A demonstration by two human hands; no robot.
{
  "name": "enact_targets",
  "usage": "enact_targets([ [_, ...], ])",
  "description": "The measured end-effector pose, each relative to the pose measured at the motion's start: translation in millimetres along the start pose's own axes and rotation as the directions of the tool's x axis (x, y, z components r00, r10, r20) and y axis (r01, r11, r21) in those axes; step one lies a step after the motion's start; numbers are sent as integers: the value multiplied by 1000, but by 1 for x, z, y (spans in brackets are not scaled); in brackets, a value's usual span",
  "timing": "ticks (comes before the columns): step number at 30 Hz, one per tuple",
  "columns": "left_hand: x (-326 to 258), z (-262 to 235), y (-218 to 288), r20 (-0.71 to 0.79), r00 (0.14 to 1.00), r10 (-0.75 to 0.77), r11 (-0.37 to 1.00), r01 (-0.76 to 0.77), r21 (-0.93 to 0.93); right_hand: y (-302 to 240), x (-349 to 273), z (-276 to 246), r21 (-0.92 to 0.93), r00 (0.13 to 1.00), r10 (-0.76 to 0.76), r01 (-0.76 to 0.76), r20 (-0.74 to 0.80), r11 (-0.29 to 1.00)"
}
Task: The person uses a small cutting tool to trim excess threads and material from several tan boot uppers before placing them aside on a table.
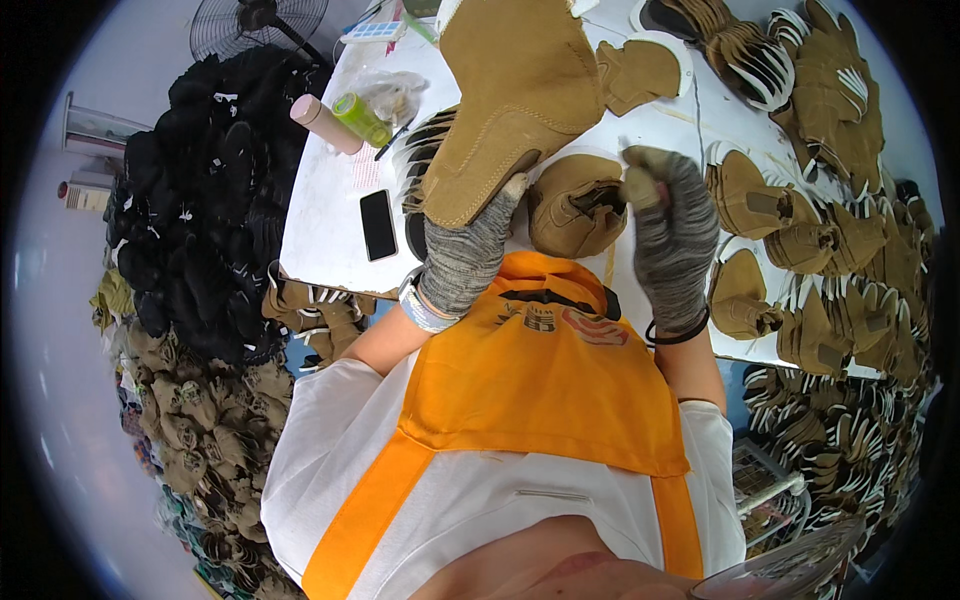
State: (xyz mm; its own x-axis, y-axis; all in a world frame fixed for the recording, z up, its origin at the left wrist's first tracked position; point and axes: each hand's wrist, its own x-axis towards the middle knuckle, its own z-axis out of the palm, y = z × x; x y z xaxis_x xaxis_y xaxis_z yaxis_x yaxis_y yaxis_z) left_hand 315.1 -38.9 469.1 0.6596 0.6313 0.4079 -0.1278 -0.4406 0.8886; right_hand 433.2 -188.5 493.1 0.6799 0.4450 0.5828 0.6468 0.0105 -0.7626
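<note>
My left hand [466, 255], in a grey knitted fingerless glove, grips a tan boot upper [525, 85] by its lower end, thumb pressed on the near face. The upper is held up over the table, with stitched seams facing me. My right hand [672, 235], gloved alike, hovers right of a tan shoe upper [572, 212] with a dark opening. Its fingers are curled in towards the thumb; anything between them is too small or hidden to make out. Another tan piece with a white edge [640, 75] lies beyond.
On the white table [325, 220] are a phone [378, 225], a pink bottle [325, 123], a green cup [362, 120] and a clear plastic bag. Rows of tan uppers [850, 235] cover the right side. Black piled pieces [215, 200] stand left, below a fan [258, 20].
</note>
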Motion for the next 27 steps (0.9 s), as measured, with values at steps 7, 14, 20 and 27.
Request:
enact_targets([
  [7,0,-4,15,122,924,-362,893,382,-240,24,-13,-17,300,932,362,-343,-10,890],
  [14,-2,9,13,116,971,-209,951,229,-207,1,-8,1,-45,998,-53,52,-31,998],
  [20,-7,9,8,132,987,-93,986,109,-122,-1,3,12,-142,940,-340,341,28,929],
  [27,-11,6,8,84,996,-35,997,40,-67,-4,5,11,-230,922,-380,388,76,893],
])
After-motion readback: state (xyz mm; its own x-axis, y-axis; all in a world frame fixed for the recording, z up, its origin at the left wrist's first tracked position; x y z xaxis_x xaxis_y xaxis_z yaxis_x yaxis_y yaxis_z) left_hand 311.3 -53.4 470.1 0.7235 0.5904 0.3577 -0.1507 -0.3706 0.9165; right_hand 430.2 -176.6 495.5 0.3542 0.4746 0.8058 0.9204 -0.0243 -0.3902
